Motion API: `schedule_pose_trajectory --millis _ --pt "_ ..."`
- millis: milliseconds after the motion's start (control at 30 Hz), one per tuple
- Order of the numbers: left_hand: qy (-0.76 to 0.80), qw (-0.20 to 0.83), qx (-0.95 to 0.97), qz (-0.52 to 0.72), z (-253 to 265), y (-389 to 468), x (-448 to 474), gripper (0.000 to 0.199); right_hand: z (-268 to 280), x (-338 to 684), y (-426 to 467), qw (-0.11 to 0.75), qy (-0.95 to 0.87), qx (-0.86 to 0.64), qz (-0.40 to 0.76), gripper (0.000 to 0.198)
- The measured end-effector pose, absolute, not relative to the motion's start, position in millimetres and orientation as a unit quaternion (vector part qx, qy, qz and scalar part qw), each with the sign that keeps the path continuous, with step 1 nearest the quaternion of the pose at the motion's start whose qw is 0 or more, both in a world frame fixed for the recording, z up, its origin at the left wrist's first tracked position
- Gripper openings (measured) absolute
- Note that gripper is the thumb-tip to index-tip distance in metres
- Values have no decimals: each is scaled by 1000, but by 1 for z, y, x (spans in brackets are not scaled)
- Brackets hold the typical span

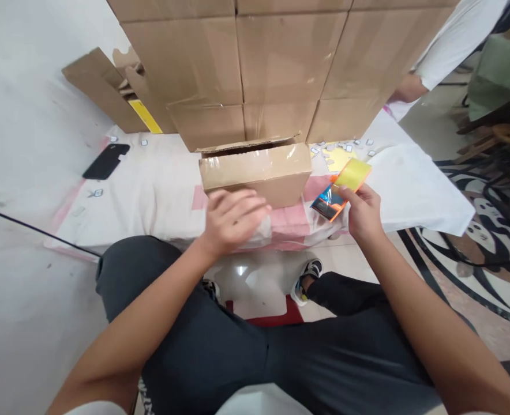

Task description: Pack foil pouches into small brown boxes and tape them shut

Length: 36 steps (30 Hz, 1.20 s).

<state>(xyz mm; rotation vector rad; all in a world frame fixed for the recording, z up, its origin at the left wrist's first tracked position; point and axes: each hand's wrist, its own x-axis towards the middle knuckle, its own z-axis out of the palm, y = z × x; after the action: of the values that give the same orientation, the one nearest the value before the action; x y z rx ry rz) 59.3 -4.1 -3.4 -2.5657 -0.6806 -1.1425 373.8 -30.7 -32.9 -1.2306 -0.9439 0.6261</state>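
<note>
My right hand [363, 214] holds a flat packet [340, 187] with a yellow top and a blue-and-orange lower part, just above the cloth to the right of a small cardboard box [257, 170]. My left hand [231, 218] hovers in front of that box with fingers curled over something pale and crumpled, which I cannot make out clearly. The box is taped shut on its top and sits on a low surface covered with white and pink cloth [151, 190].
A wall of stacked cardboard boxes [281, 57] stands behind. A black phone [107, 161] lies at left on the cloth. Small white pieces [345, 147] are scattered at the back right. Another person's arm in a white sleeve [432, 63] is at top right. My legs fill the foreground.
</note>
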Motion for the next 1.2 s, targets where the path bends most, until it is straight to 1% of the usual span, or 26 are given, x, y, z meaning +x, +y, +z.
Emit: schedule_pose_trajectory --millis 67,133,300,500,667,800,967,1067,1200 --pt "-175 81 -912 -363 -17 -18 79 16 -38 361 -35 662 -424 -545 291 13" --pt "-150 42 -922 -354 -32 -27 95 16 -42 348 -39 651 -436 -546 297 12" --pt "-170 -8 -922 -348 -60 -32 106 21 -46 325 -50 604 -458 -569 319 16" --pt "-196 -51 -913 -354 -60 -32 108 26 -41 321 -59 572 -476 -595 304 14" --pt "-231 -60 -910 -339 -62 -30 113 26 -39 318 -61 564 -491 -594 297 9" --pt "-237 -58 -912 -328 -63 -28 113 26 -36 318 -61 562 -493 -586 311 10" --pt "-215 -39 -919 -330 -61 -31 116 14 -32 318 -62 560 -490 -571 347 15" --pt "-219 -41 -926 -305 -62 -32 116 18 -35 322 -62 561 -479 -555 384 17" --pt "-203 -38 -925 -319 -64 -32 116 21 -38 329 -60 558 -478 -536 417 23"
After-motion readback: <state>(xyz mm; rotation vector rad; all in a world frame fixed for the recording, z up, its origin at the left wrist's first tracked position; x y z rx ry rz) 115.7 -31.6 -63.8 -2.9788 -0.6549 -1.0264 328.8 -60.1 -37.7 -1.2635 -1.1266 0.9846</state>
